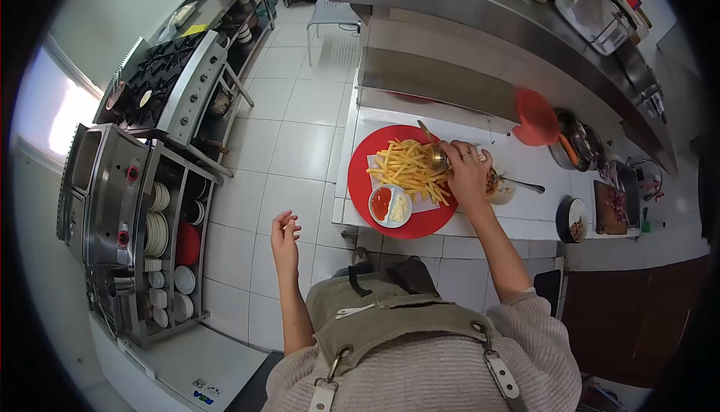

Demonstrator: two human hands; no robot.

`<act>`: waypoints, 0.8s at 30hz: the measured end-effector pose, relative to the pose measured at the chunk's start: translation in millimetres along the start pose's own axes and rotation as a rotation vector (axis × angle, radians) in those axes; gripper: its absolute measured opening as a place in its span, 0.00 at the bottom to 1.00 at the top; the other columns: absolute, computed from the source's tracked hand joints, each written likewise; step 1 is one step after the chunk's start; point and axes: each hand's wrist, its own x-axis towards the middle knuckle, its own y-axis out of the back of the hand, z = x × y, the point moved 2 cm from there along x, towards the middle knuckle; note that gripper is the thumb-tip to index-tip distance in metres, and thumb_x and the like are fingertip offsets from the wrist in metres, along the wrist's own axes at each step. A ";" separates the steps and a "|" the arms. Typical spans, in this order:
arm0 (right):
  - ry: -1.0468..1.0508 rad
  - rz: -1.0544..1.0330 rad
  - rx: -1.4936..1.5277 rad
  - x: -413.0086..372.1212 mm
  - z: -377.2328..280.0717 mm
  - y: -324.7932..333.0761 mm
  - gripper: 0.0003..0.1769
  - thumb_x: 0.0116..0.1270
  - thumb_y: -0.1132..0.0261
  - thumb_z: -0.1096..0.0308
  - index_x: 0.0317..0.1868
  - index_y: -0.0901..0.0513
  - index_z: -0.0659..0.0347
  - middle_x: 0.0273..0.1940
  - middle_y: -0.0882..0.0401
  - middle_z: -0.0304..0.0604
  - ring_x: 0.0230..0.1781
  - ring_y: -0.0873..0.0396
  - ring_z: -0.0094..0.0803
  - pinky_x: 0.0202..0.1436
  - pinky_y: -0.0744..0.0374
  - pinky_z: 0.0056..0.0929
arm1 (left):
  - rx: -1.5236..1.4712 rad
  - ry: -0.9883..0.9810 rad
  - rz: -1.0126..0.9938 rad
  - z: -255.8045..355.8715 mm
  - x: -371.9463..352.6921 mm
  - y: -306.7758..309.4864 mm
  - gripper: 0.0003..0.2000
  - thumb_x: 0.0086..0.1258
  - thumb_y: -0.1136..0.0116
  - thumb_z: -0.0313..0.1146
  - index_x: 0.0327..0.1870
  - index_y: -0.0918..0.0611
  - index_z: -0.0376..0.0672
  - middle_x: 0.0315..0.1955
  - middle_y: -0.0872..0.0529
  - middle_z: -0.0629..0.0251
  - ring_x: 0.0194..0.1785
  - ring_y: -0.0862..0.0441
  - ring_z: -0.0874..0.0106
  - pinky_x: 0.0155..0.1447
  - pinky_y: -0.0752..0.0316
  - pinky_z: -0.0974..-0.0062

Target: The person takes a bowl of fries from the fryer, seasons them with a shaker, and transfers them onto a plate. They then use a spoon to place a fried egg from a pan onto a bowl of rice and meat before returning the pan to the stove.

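A round red plate (421, 224) lies at the left end of the white counter. French fries (405, 166) are heaped on it over white paper, beside a white bowl (390, 206) with red and pale sauces. My right hand (463, 168) is closed around a small metal cup (437, 158) at the right side of the fries; a thin handle sticks out above it. Just right of that hand is a container of chopped food (493, 181), partly hidden, with a spoon (525, 184). My left hand (286, 228) hangs over the floor, away from the counter, fingers loosely bent and holding nothing.
A red bowl (535, 117), pans (577, 142), a small bowl (574, 221) and a board with chopped food (611, 206) stand farther right on the counter. A steel shelf (480, 7) overhangs its back. At left are a stove (176, 89) and a dish rack (176, 239).
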 end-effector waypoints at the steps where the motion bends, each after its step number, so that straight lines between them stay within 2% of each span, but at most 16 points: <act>1: 0.017 -0.014 -0.012 -0.1 -0.3 -0.4 0.26 0.51 0.42 0.78 0.52 0.25 0.49 0.47 0.26 0.35 0.52 0.30 0.34 0.57 0.41 0.52 | 0.001 0.001 -0.001 1.2 0.4 2.4 0.13 0.71 0.55 0.35 0.52 0.26 0.43 0.43 0.21 0.67 0.40 0.25 0.77 0.43 0.31 0.78; 4: 0.062 -0.003 -0.013 -1.7 4.1 -6.4 0.30 0.45 0.38 0.80 0.53 0.26 0.49 0.48 0.26 0.34 0.53 0.31 0.33 0.58 0.42 0.50 | 0.001 -0.007 0.039 3.4 1.0 7.1 0.13 0.70 0.54 0.35 0.52 0.26 0.43 0.43 0.21 0.66 0.40 0.25 0.77 0.43 0.31 0.79; 7: -0.005 0.026 -0.024 -0.8 4.2 -0.2 0.26 0.50 0.42 0.79 0.52 0.25 0.48 0.48 0.26 0.34 0.52 0.30 0.33 0.57 0.42 0.51 | -0.002 0.005 0.048 0.4 3.6 10.2 0.13 0.70 0.54 0.34 0.52 0.26 0.43 0.43 0.21 0.66 0.40 0.25 0.77 0.43 0.31 0.79; 17: -0.004 0.000 -0.023 -4.6 0.7 3.7 0.28 0.49 0.41 0.80 0.52 0.26 0.47 0.47 0.26 0.34 0.53 0.31 0.32 0.57 0.42 0.51 | 0.021 -0.014 0.049 8.6 9.6 2.7 0.13 0.68 0.53 0.32 0.53 0.26 0.42 0.44 0.21 0.65 0.41 0.24 0.77 0.44 0.30 0.78; 20: 0.023 -0.038 -0.003 -2.2 -4.4 5.7 0.28 0.50 0.41 0.80 0.52 0.26 0.47 0.48 0.27 0.34 0.53 0.31 0.32 0.57 0.42 0.51 | 0.052 -0.031 0.032 7.0 12.4 1.2 0.14 0.69 0.53 0.36 0.54 0.27 0.43 0.45 0.22 0.67 0.41 0.24 0.77 0.45 0.31 0.79; 22: 0.062 -0.012 -0.017 1.5 -3.5 1.9 0.32 0.44 0.38 0.81 0.53 0.26 0.47 0.48 0.27 0.34 0.53 0.31 0.33 0.58 0.42 0.51 | 0.067 -0.045 0.033 6.3 12.1 0.9 0.14 0.69 0.53 0.35 0.54 0.27 0.43 0.45 0.22 0.66 0.42 0.24 0.77 0.45 0.30 0.78; 24: 0.038 -0.013 -0.026 8.9 -6.6 5.0 0.30 0.48 0.39 0.80 0.53 0.26 0.47 0.48 0.27 0.34 0.53 0.31 0.33 0.57 0.42 0.51 | 0.076 -0.039 0.030 5.9 11.6 1.0 0.15 0.69 0.52 0.35 0.54 0.27 0.43 0.45 0.22 0.65 0.42 0.24 0.76 0.45 0.30 0.78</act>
